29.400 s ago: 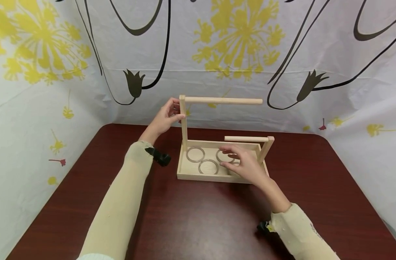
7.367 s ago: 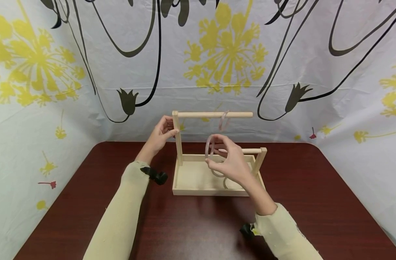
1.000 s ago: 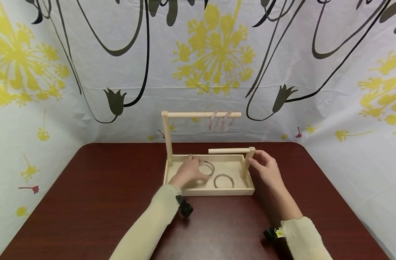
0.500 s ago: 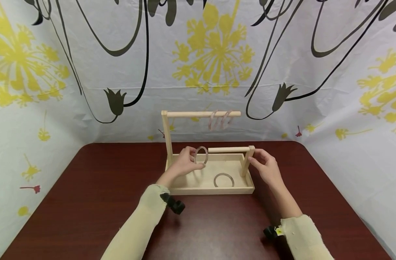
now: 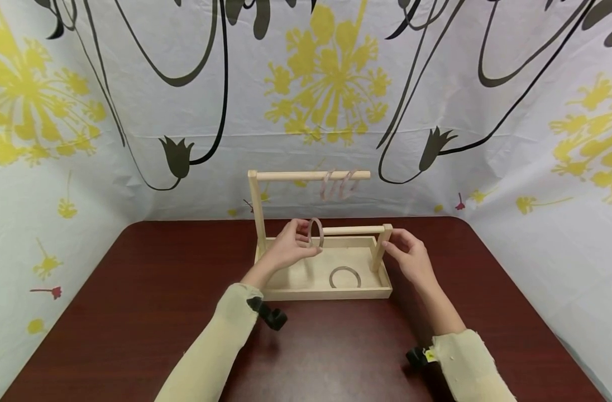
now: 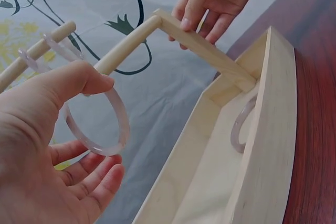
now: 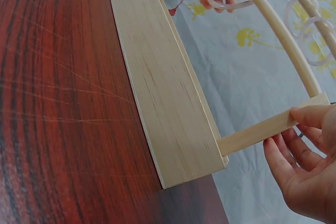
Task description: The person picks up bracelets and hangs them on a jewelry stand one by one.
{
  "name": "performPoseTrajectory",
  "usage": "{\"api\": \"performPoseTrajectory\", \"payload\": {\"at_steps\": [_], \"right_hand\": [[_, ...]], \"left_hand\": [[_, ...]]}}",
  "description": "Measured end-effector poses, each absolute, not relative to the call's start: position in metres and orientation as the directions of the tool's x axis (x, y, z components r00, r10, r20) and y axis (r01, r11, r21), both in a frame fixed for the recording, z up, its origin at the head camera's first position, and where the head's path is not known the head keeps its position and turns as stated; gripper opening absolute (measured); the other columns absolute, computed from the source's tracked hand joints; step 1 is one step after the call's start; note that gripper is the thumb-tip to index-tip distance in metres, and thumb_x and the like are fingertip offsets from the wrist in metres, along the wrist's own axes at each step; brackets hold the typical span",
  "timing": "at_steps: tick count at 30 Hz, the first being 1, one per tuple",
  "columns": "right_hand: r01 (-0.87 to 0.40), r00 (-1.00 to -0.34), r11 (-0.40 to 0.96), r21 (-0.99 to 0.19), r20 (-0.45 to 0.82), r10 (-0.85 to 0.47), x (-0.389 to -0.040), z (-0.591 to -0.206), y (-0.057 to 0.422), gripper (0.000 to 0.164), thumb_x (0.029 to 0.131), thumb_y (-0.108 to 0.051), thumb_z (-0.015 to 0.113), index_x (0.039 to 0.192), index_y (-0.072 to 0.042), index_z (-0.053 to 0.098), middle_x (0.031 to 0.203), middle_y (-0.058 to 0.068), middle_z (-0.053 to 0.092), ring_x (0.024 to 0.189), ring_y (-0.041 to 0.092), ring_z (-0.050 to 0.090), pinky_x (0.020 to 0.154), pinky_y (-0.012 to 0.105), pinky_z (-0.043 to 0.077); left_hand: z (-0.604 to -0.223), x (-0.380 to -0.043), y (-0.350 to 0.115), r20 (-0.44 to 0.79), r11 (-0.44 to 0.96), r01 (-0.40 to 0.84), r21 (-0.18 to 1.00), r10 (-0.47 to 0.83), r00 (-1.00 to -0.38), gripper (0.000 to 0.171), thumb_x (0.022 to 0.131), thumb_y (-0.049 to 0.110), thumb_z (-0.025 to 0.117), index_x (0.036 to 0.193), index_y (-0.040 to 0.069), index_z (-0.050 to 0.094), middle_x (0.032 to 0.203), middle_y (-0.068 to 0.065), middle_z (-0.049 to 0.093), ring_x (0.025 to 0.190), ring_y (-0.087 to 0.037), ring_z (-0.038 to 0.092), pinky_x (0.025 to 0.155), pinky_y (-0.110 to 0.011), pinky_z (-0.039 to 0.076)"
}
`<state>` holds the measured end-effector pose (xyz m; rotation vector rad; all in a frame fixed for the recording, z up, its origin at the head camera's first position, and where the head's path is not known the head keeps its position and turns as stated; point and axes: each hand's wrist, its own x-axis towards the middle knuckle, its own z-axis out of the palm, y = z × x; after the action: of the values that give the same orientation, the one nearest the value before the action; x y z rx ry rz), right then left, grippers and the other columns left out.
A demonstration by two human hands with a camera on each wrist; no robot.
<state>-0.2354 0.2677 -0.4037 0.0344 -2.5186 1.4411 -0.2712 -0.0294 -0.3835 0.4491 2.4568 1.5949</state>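
Note:
My left hand (image 5: 284, 248) pinches a translucent pinkish-grey bangle (image 6: 124, 124) between thumb and fingers. It holds the ring upright at the free left end of the lower wooden bar (image 5: 356, 230); in the right wrist view the bar's tip overlaps the ring. My right hand (image 5: 411, 257) grips the short post (image 7: 262, 130) of the wooden bangle stand, thumb on one face and fingers behind. Two bangles (image 5: 323, 187) hang on the upper bar (image 5: 291, 176), near its free right end. Another bangle (image 5: 344, 268) lies in the stand's tray (image 5: 326, 294), toward the right front.
The tall post (image 5: 259, 212) rises from the tray's left end and carries the upper bar. The stand sits on a dark red wooden table (image 5: 135, 290). A patterned cloth (image 5: 286, 84) hangs behind and along both sides.
Within the last second my left hand lifted a bangle from the tray to the lower bar's end. Earlier, it held the tall post while my right hand handled bangles; two now hang above.

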Motion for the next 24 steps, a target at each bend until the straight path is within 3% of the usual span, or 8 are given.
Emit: {"api": "performPoseTrajectory", "payload": {"at_steps": [12, 24], "right_hand": [[-0.141, -0.972, 0.504, -0.852, 0.217, 0.095, -0.235, -0.405, 0.268, 0.036, 0.097, -0.023, 0.066, 0.127, -0.003, 0.061, 0.123, 0.017, 0.064, 0.103, -0.001, 0.051, 0.087, 0.016, 0.039], [-0.127, -0.974, 0.496, -0.859, 0.203, 0.102, -0.235, -0.404, 0.267, 0.037, 0.097, -0.023, 0.067, 0.128, -0.004, 0.061, 0.125, 0.015, 0.063, 0.112, 0.012, 0.052, 0.091, 0.019, 0.038]], "left_hand": [[-0.380, -0.272, -0.009, 0.070, 0.302, 0.206, 0.931, 0.406, -0.911, 0.072, 0.086, 0.018, 0.078, 0.147, 0.006, 0.041, 0.144, -0.014, 0.045, 0.121, -0.030, 0.057, 0.102, -0.038, 0.052], [-0.391, -0.276, 0.005, 0.048, 0.252, 0.162, 0.954, 0.404, -0.914, 0.072, 0.085, 0.018, 0.079, 0.148, 0.013, 0.044, 0.151, -0.012, 0.040, 0.124, -0.029, 0.058, 0.098, -0.037, 0.055]]}}
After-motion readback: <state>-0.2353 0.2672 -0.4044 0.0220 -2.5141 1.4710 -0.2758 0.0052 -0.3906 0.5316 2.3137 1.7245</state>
